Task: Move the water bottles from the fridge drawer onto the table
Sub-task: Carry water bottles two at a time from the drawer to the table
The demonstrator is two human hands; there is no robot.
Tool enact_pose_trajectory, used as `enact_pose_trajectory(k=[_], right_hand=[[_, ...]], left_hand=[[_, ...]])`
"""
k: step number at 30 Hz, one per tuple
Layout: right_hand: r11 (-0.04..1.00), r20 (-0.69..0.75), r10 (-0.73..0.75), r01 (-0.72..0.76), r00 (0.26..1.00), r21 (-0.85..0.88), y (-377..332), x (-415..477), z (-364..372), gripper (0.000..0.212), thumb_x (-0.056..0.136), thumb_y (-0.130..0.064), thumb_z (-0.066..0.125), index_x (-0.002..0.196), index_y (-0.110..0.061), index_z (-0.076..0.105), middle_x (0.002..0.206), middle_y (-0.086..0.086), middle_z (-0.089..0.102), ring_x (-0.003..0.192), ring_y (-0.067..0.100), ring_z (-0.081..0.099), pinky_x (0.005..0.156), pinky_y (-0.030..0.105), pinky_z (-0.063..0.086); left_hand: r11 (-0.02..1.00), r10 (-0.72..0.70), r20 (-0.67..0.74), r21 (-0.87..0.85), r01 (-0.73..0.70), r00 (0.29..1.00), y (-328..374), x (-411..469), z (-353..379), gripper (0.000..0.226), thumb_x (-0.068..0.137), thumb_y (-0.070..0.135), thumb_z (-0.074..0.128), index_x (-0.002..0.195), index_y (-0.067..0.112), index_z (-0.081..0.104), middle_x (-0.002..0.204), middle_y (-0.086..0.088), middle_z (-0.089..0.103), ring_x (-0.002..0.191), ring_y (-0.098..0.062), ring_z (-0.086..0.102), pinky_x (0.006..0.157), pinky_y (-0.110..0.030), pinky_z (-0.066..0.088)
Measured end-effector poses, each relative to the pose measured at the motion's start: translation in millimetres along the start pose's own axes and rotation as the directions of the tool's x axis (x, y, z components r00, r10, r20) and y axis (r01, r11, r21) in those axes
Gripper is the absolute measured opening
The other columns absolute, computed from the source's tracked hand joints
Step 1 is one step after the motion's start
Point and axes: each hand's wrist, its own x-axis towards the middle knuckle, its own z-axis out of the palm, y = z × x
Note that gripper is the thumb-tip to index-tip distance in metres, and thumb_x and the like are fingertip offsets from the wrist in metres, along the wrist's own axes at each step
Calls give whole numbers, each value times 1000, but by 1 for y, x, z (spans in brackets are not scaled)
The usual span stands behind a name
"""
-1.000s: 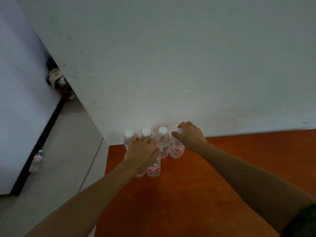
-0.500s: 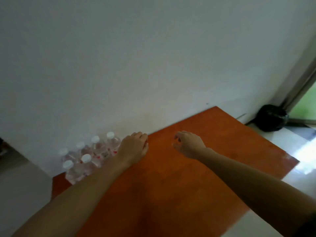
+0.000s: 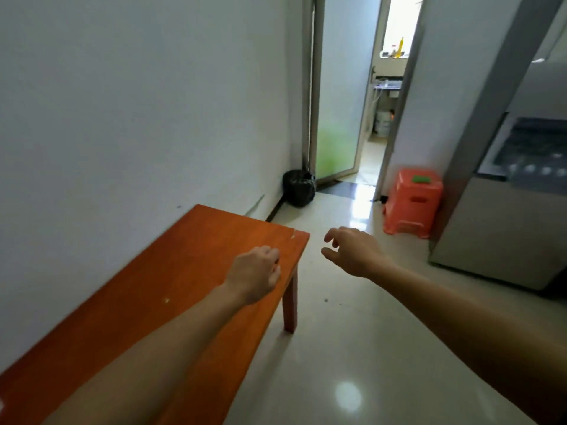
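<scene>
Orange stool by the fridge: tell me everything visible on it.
The orange stool is moulded plastic, squarish top, splayed legs, a rectangular slot in its near side. It stands upright on the glossy floor beside the fridge. A small flat green object lies on top. Whether it touches the fridge is unclear.

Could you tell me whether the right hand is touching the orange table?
Apart. The head view shows the right hand beyond the end of the table, with pale floor visible between its fingertips and the corner.
</scene>
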Motion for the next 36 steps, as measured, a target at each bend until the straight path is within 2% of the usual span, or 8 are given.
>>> enact_pose_trajectory(k=[6, 11, 15, 17, 22, 24, 29, 36], right_hand=[[979, -29, 205, -204, 978, 30, 121, 13, -15, 37, 89, -48, 54, 119, -27, 59, 113, -4, 64, 98, 21, 61, 82, 34, 48], [928, -95, 371, -371, 924, 20, 223, 46, -42, 35, 87, -49, 56, 114, -27, 61, 110, -1, 67, 93, 21, 63, 78, 35, 51], [854, -125, 519, -519, 846, 38, 298, 61, -78, 35, 90, -45, 58, 117, -23, 61, 108, -3, 67, 92, 17, 63, 72, 28, 46], [801, -148, 597, -595, 788, 64, 335, 58, -87, 35, 91, -46, 57, 117, -23, 60, 106, -4, 66, 91, 15, 62, 72, 29, 48], [667, -151, 743, -740, 652, 87, 428, 36, -97, 37, 90, -49, 56, 118, -26, 59, 112, -3, 67, 98, 18, 62, 79, 33, 51], [628, -166, 775, -773, 609, 96, 468, 33, -103, 36, 89, -49, 56, 117, -26, 60, 111, -4, 67, 99, 20, 62, 80, 33, 50], [591, -181, 801, -801, 571, 92, 575, 46, -116, 37, 89, -49, 55, 117, -26, 59, 110, -2, 66, 98, 21, 62, 79, 34, 50], [585, -183, 808, -798, 560, 145, 720, 94, -156, 37, 90, -47, 56, 119, -24, 59, 110, -1, 68, 96, 21, 62, 79, 33, 51]], left_hand=[[985, 169, 42, -38, -167, 985, 55, 124, 41, 15, 93, 32, 49, 97, 19, 56, 91, 4, 59, 73, -13, 54, 69, -33, 55], [956, 289, 49, -60, -286, 956, 104, 242, 76, 23, 92, 35, 47, 106, 20, 57, 102, 1, 62, 86, -20, 59, 73, -35, 50], [901, 432, 58, -67, -429, 900, 156, 336, 87, 23, 92, 34, 46, 107, 19, 56, 104, 1, 62, 93, -20, 58, 71, -31, 41], [875, 481, 54, -99, -475, 875, 185, 378, 94, 23, 93, 34, 46, 107, 19, 56, 104, 1, 62, 93, -21, 59, 69, -29, 39], [793, 601, 111, -205, -574, 791, 262, 453, 134, 17, 92, 35, 50, 101, 22, 55, 102, 3, 62, 85, -16, 58, 76, -30, 51], [754, 649, 115, -231, -615, 752, 293, 480, 152, 16, 91, 35, 51, 99, 22, 55, 102, 3, 62, 84, -14, 57, 77, -31, 52], [690, 721, 122, -217, -691, 682, 369, 561, 188, 18, 91, 35, 49, 98, 20, 54, 101, 1, 61, 89, -18, 60, 78, -39, 53], [723, 686, 136, -234, -650, 714, 453, 676, 220, 14, 89, 35, 48, 94, 23, 51, 94, 3, 59, 81, -17, 58, 74, -40, 53]])
